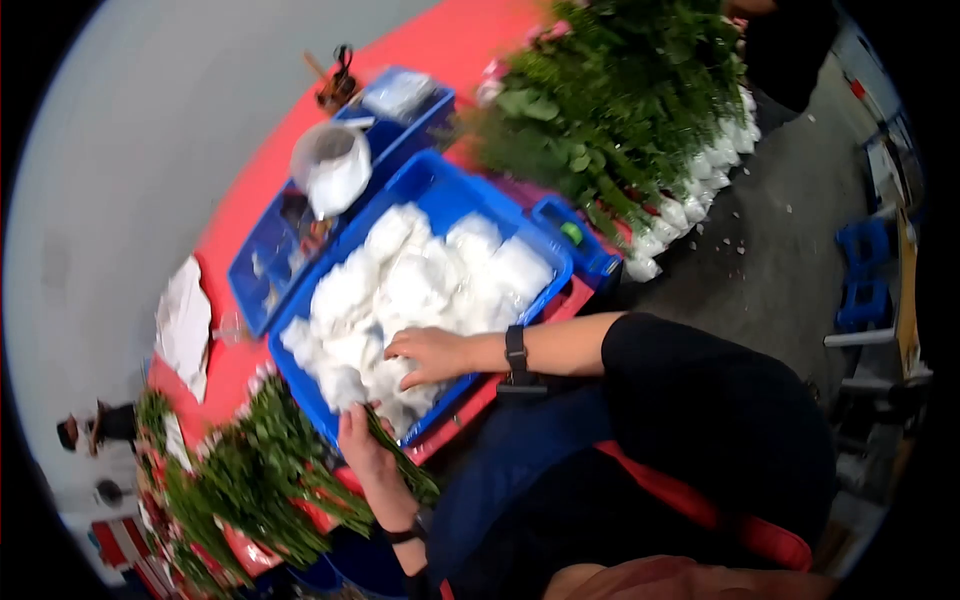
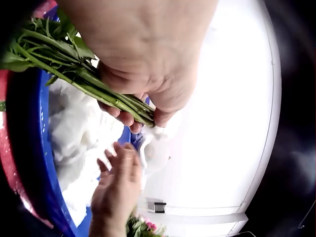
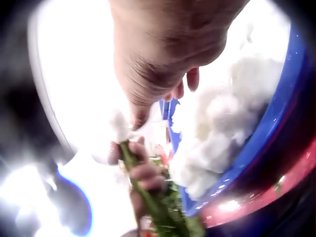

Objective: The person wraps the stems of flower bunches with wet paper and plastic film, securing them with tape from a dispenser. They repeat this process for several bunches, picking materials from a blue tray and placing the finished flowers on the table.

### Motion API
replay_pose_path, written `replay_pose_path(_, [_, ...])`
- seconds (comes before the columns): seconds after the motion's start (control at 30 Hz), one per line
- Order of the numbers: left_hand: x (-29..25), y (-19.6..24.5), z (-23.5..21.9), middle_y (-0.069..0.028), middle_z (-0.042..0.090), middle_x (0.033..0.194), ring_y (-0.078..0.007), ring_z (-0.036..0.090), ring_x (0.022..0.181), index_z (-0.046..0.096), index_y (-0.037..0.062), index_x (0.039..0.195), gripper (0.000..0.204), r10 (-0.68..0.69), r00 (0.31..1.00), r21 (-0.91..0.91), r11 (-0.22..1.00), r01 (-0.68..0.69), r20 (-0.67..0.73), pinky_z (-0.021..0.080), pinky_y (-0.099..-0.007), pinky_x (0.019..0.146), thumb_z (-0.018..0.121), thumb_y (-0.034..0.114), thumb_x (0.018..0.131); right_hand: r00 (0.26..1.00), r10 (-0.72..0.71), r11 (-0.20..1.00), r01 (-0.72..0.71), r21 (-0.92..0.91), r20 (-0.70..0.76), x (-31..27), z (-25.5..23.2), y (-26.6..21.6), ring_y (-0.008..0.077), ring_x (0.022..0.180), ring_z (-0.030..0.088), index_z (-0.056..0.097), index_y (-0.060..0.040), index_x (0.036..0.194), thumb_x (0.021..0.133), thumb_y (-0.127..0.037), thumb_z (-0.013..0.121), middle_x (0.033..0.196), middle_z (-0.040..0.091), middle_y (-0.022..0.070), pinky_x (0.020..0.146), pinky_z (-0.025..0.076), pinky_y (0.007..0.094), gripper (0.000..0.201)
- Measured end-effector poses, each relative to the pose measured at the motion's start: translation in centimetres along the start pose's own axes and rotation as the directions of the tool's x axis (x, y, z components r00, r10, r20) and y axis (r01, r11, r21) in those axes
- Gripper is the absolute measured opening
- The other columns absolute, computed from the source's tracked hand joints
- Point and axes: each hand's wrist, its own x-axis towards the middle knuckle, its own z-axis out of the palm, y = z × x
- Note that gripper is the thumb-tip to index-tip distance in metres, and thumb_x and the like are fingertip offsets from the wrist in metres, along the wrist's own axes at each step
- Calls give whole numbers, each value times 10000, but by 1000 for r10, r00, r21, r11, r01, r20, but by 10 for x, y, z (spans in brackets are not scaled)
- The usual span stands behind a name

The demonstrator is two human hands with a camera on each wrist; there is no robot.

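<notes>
My left hand [image 1: 367, 452] grips a bunch of green stems [image 2: 86, 79] near their cut ends, with the leafy part trailing back under the wrist. A white cotton tuft [image 3: 118, 127] sits at the stem ends in the right wrist view. Close beside it is my right hand [image 1: 435, 355], its fingers loosely extended and apart, reaching over the blue tray [image 1: 562, 262]. White wet-looking cotton [image 1: 410, 280] fills that tray in clumps. In the left wrist view the right hand's fingers point toward the stem ends, with nothing seen between them.
A blue divided box [image 1: 262, 270] lies behind the tray, with a white tub [image 1: 330, 165] on it. Wrapped leafy bunches [image 1: 620, 110] are piled on the right, more greenery [image 1: 265, 450] on the left. Crumpled white paper [image 1: 183, 325] lies on the red table [image 1: 235, 225].
</notes>
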Motion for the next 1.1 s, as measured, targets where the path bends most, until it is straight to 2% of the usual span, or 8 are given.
replay_pose_path(0.1, [4, 1, -32, -116, 653, 923, -123, 517, 504, 568, -4, 1023, 196, -37, 998, -30, 999, 35, -53, 401, -245, 423, 564, 174, 942, 966, -252, 932, 256, -258, 50, -3, 27, 19, 325, 842, 543, 615, -47, 778, 651, -267, 705, 887, 576, 134, 748, 472, 412, 270])
replay_pose_path(0.2, [2, 2, -49, -71, 679, 886, -95, 505, 511, 615, 4, 1037, 198, -58, 994, -73, 996, 52, -92, 398, -238, 439, 593, 165, 923, 955, -295, 925, 277, -259, -34, 6, 29, 25, 310, 750, 551, 598, -64, 681, 722, -154, 622, 731, 546, 119, 670, 465, 417, 102])
replay_pose_path(0.4, [-12, 3, -80, -65, 687, 928, -78, 538, 558, 625, 21, 1032, 218, -74, 992, -100, 993, 64, -103, 427, -215, 473, 622, 201, 909, 990, 48, 998, -54, -43, -135, 1, 0, 7, 261, 780, 606, 683, -37, 853, 808, -117, 653, 833, 634, 100, 686, 485, 314, 97])
replay_pose_path(0.57, [-28, -5, -69, -16, 595, 706, -98, 557, 531, 622, 20, 964, 201, -133, 989, -218, 965, 145, 70, 434, -219, 461, 656, 203, 890, 907, 421, 885, -407, 227, -15, 13, -3, -31, 113, 672, 574, 682, -29, 815, 780, -102, 714, 728, 635, 49, 603, 457, 258, 87])
replay_pose_path(0.73, [-28, -8, -42, -48, 620, 708, -142, 595, 559, 611, 24, 957, 167, -237, 909, -211, 923, 321, 344, 467, -241, 503, 643, 177, 896, 896, 417, 774, -438, 458, 153, 14, 42, -75, 79, 713, 565, 670, 1, 830, 767, -53, 714, 751, 638, 16, 652, 462, 232, 94])
replay_pose_path(0.87, [-25, -9, -45, -34, 634, 757, -115, 573, 569, 646, 17, 946, 168, -203, 947, -171, 953, 250, 250, 464, -236, 534, 670, 167, 874, 733, 493, 674, -662, 326, 468, 20, 9, -62, 96, 722, 575, 682, -5, 909, 781, -92, 704, 786, 656, 21, 673, 462, 239, 156])
replay_pose_path(1.0, [-30, -8, -47, -32, 650, 857, -93, 570, 620, 676, 6, 923, 158, -195, 967, 119, 977, 176, 166, 457, -221, 568, 696, 142, 847, 666, 588, 410, -735, 540, 459, 28, -9, -53, 71, 587, 515, 678, -27, 858, 817, -102, 681, 690, 612, -4, 545, 387, 207, 85])
replay_pose_path(1.1, [-25, -31, -40, -50, 661, 943, -104, 595, 705, 690, -4, 919, 165, 194, 970, 299, 926, -230, 144, 465, -229, 600, 723, 119, 814, 760, 534, 467, -631, 619, 372, 39, -2, -74, 91, 578, 535, 683, -21, 843, 831, -106, 669, 659, 593, -17, 544, 415, 226, 86])
